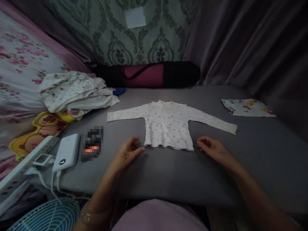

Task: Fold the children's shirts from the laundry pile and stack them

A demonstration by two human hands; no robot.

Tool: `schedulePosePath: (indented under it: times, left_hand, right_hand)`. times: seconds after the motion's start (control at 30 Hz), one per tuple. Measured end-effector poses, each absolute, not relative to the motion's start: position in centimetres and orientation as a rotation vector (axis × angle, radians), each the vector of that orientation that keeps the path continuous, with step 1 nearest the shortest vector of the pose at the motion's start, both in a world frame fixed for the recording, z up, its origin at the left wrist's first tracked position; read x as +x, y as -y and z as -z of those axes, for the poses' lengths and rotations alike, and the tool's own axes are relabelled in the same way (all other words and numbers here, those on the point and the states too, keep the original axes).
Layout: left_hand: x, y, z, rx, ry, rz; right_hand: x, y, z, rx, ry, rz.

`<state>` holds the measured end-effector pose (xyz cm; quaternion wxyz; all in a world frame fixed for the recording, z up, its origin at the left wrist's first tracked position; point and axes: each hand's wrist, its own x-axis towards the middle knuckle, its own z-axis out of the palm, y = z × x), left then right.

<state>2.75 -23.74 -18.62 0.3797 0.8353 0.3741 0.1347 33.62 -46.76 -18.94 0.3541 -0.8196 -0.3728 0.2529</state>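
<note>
A small white long-sleeved shirt (166, 123) with a tiny coloured print lies spread flat on the grey sheet (168, 173). Its sleeves stretch out to both sides and its wavy hem faces me. At the hem's left corner is my left hand (127, 153), its thumb apart from the curled fingers and the thumb tip beside or just touching the cloth. My right hand (213, 148) hovers a little off the right hem corner, fingers loosely bent, with nothing seen in it.
A folded patterned cloth (249, 107) lies at the right. On the left are a crumpled cloth pile (77, 89), a yellow cartoon cushion (36, 134), a white power bank (67, 150), a power strip (29, 160) and a pixelated item (92, 142). A black-and-maroon bag (146, 75) lies along the wall.
</note>
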Motion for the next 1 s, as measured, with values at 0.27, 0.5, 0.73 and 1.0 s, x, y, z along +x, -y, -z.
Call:
schedulePosePath:
  times: [0.27,0.5,0.73,1.0]
  left_hand:
    - [4.7,24.9,20.5,2.651,-0.862,-0.505]
    - [5.6,24.5,19.2,2.824,-0.666,-0.385]
    - [4.2,20.8,17.2,2.787,-0.357,-0.241]
    - [3.4,19.2,16.1,2.852,-0.159,-0.117]
  right_hand:
    - [28.4,47.2,19.7,-2.360,1.415,0.021]
    - [29.4,46.9,19.9,-2.237,1.684,0.132]
    - [32.0,47.4,17.2,-2.156,2.051,0.185]
    - [32.4,47.6,17.4,-2.011,2.167,0.129]
